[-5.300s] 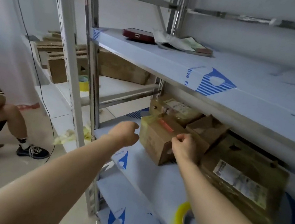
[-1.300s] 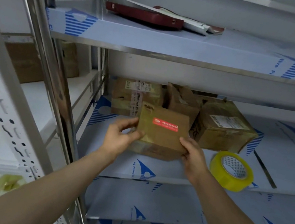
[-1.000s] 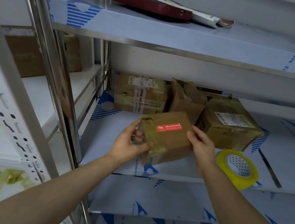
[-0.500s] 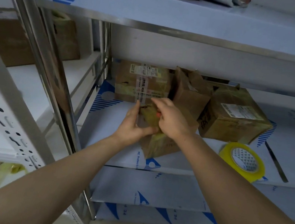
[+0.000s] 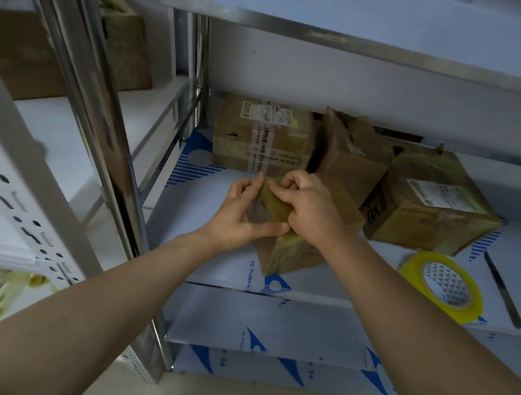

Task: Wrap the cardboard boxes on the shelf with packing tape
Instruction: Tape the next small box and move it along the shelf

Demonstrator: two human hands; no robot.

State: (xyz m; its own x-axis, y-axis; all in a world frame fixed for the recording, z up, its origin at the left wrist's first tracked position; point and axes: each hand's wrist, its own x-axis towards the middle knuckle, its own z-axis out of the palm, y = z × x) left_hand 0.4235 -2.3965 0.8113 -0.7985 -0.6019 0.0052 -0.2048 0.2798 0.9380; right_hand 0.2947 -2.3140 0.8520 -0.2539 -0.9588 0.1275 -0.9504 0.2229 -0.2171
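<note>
As your two arms reach out to the shelf (image 5: 206,257), your hands meet at a small brown box (image 5: 290,258). Your left hand (image 5: 242,215) holds the left side of the box, thumb near you and fingers on the far side. Your right hand (image 5: 312,213) sits on top of the box with its fingers curled, pinching something thin at the top edge. It looks like tape, but you cannot tell for sure. The box is tilted, with shiny yellow tape on it, and its low corner points down at the front of the shelf. I cannot tell if that corner touches the board.

To the right lies a yellow tape roll (image 5: 441,286), flat on the shelf and apart from the box.

Farther back, three more boxes stand in a row: a box with a white label (image 5: 262,138) on the left, an open crumpled box (image 5: 349,157) in the middle, and a big taped box (image 5: 431,206) on the right.
</note>
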